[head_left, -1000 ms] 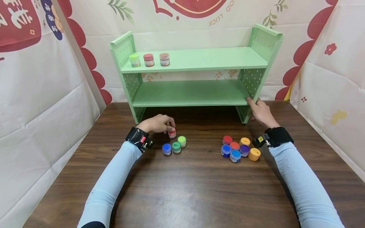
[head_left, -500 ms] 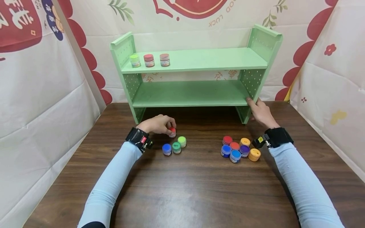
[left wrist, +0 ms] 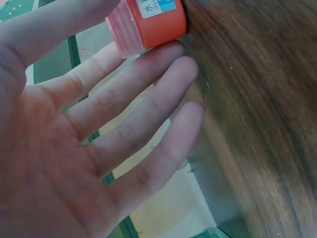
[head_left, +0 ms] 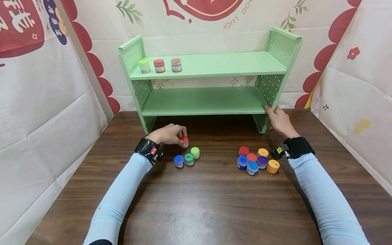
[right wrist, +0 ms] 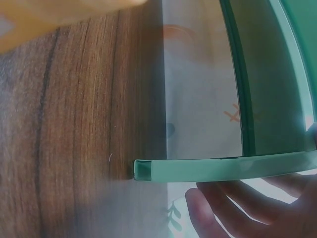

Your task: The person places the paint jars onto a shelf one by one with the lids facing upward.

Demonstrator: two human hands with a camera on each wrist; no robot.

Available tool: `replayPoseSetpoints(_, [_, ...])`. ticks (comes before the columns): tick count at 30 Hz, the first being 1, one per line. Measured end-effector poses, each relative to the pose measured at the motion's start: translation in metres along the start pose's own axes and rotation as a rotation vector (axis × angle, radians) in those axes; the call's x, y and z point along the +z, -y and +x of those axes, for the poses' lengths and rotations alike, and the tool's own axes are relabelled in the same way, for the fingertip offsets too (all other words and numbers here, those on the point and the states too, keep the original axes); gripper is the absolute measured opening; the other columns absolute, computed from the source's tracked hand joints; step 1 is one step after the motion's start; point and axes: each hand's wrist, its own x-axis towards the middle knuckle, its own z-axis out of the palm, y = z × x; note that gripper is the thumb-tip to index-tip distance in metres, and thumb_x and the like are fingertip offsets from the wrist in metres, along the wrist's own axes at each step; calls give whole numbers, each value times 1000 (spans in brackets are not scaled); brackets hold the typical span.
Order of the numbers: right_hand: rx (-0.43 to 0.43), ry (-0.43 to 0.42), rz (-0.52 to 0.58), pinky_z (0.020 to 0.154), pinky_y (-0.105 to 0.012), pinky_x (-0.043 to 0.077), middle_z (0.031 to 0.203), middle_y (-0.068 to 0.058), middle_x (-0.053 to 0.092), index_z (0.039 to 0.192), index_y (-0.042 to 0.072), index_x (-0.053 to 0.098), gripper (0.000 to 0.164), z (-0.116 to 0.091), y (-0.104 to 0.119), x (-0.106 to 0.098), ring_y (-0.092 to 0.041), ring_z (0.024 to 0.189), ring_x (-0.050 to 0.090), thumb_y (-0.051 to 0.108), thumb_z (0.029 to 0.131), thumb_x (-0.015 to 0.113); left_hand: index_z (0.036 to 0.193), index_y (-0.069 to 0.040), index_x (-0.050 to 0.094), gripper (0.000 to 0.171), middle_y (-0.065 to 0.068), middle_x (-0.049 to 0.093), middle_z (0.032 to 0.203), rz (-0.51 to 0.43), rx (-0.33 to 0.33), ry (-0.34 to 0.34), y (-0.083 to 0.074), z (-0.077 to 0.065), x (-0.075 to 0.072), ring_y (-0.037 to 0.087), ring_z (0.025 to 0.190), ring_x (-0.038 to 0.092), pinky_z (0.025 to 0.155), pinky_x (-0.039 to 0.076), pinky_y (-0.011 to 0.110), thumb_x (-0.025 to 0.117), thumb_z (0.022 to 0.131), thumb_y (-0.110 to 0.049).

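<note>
In the head view my left hand pinches a small red paint jar low over the table, left of centre. The left wrist view shows this red paint jar between thumb and fingers, its lid towards the palm; the other fingers extend past it. Just in front of it stand jars with light green, dark green and blue lids. My right hand grips the right side panel of a green two-tier shelf. In the right wrist view several fingers lie behind that panel.
Three jars, with light green, red and brownish-pink lids, line the upper tier's left end. Near the right forearm sits a cluster of several jars. The wooden table meets printed cloth walls.
My left thumb has shifted from over the red paint jar's lid to its side, and the fingers have closed on it. The right hand stays on the shelf.
</note>
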Motion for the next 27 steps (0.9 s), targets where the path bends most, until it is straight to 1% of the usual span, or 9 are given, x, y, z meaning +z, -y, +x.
replayPoseSetpoints(4, [2,-2,-3,61,-39,59,133,-37,55,165,8,16,82,-1,1,0,-28,81,69,64,106,24,114,-19,67,25,2,70,96,-16,14,0,1,0,0,17,85,58,77,47,33,78,93,-27])
replayPoseSetpoints(9, [1,-1,-4,62,-38,59,132,-37,55,165,8,16,83,-1,1,0,-26,81,69,64,106,24,120,-18,70,25,2,72,102,-24,45,-13,1,0,-1,17,90,60,82,48,33,73,97,-26])
replayPoseSetpoints(16, [6,-8,-2,61,-36,59,132,-38,55,165,6,17,84,1,2,-1,-26,81,68,64,106,25,121,-17,71,23,1,72,101,-13,63,-27,1,2,-1,15,86,59,78,48,31,68,100,-27])
replayPoseSetpoints(23, [10,-6,-4,62,-37,59,131,-38,56,165,6,16,84,1,2,-1,-28,83,69,65,105,24,127,-11,68,26,5,71,103,-45,64,-1,4,3,0,17,84,65,75,52,28,61,102,-16])
replayPoseSetpoints(27, [8,-4,-4,63,-38,59,131,-38,56,165,7,16,84,0,2,0,-28,82,70,65,105,24,128,-9,66,26,6,73,105,-66,59,8,4,2,1,20,87,70,77,54,29,58,105,-19])
